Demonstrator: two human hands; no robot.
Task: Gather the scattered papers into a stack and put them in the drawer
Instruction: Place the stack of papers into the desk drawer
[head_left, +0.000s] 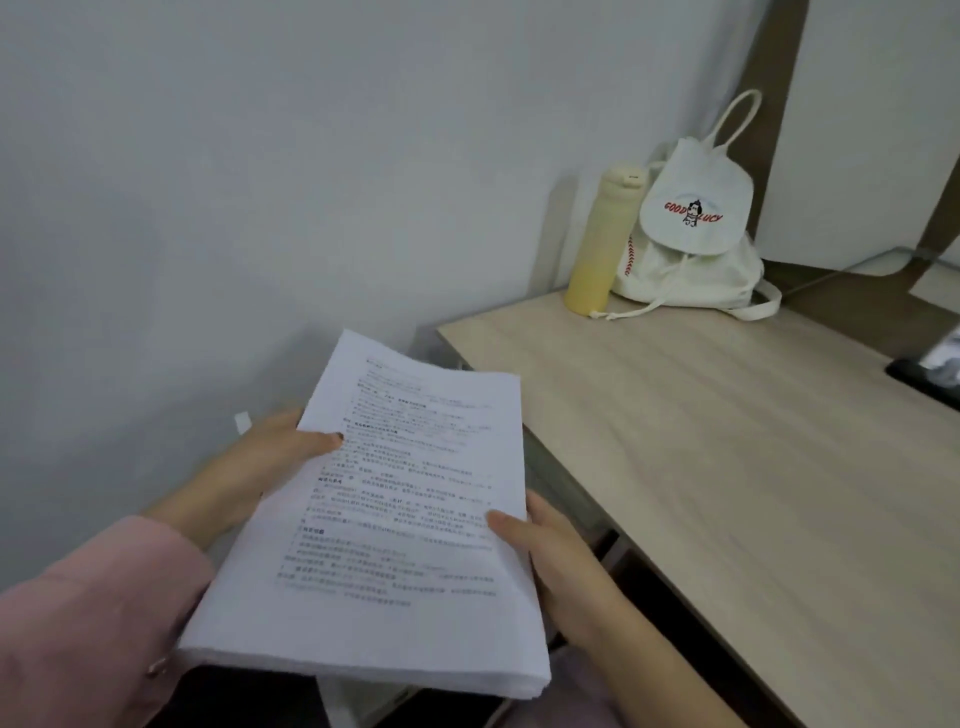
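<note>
White paper fills your hands. The stack of papers (395, 519) is up in the air, just off the left edge of the counter (727, 441). Your left hand (260, 467) grips its left side, your right hand (561, 561) its right side, fingers clamped on it. Its long side points away from you. The counter lies to your right, so your right hand is nearer. No drawer shows for sure; the dark gap (654, 597) under the counter's near edge may be it. Far back stand a yellow bottle (597, 244) and a white bag (691, 244).
</note>
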